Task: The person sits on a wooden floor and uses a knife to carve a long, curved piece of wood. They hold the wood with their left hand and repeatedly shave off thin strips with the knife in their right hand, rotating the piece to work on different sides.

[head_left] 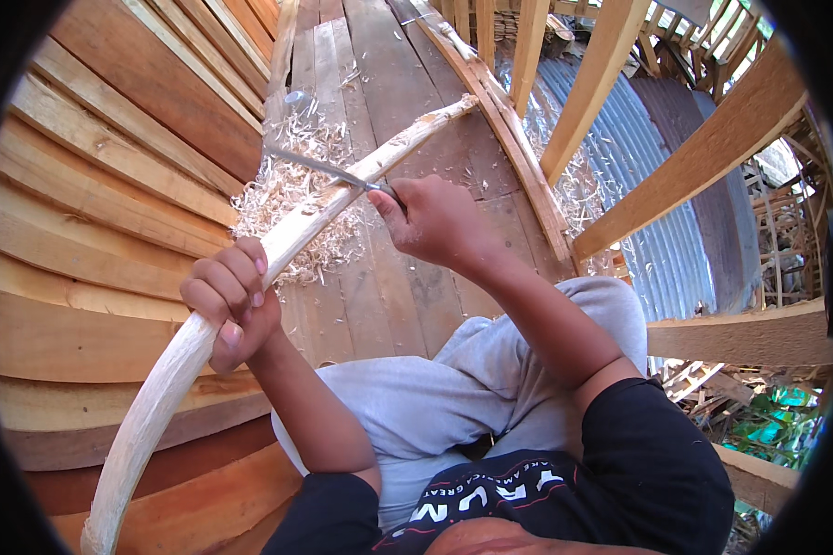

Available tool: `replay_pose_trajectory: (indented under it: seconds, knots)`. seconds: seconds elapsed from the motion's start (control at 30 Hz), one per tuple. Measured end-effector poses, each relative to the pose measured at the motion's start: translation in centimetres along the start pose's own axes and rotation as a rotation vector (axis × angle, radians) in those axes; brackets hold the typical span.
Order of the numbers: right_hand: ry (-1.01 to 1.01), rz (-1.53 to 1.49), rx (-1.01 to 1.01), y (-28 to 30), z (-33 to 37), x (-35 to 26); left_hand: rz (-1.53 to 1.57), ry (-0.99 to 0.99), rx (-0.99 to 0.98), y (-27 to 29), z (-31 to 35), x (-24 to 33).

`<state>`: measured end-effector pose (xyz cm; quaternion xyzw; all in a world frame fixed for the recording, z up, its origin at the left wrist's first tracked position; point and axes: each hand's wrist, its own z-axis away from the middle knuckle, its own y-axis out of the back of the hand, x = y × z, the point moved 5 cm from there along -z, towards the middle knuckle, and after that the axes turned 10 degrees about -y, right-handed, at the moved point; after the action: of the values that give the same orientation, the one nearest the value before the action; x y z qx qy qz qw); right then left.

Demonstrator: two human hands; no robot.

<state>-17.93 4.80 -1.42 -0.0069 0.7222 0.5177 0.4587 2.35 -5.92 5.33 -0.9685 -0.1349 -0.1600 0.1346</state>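
Observation:
A long pale wooden pole (pixel 298 228), stripped of bark, slants from the lower left up to the far right. My left hand (pixel 234 301) is wrapped round it near its middle. In my right hand (pixel 430 217) is the handle of a knife (pixel 319 166), its fingers closed. The long thin blade lies across the pole above my left hand and points to the left. The pole's far end comes up against the wooden rail at the floor's edge. Most of the knife's handle is hidden in my fist.
Curled wood shavings (pixel 310 250) heap on the plank floor (pixel 389 305) under the pole. A small clear cup-like thing (pixel 296 100) stands beyond them. A board wall (pixel 111 176) rises on the left. Wooden posts (pixel 594 88) line the right side, with corrugated metal sheets (pixel 662 185) past them.

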Motion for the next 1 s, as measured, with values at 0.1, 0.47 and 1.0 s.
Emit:
replay_pose_trajectory:
  seconds: [0.1, 0.47, 1.0]
  knots:
    - [-0.136, -0.160, 0.040, -0.5, -2.4, 4.2, 0.003, 0.002, 0.051, -0.2, 0.0, -0.3]
    - [-0.299, -0.037, 0.131, -1.2, -4.9, 8.3, -0.046, -0.038, 0.102, -1.0, -0.3, 0.0]
    - [-0.027, -0.064, -0.018, -2.0, -2.1, 3.5, -0.047, 0.008, 0.177, 1.6, 0.5, -0.1]
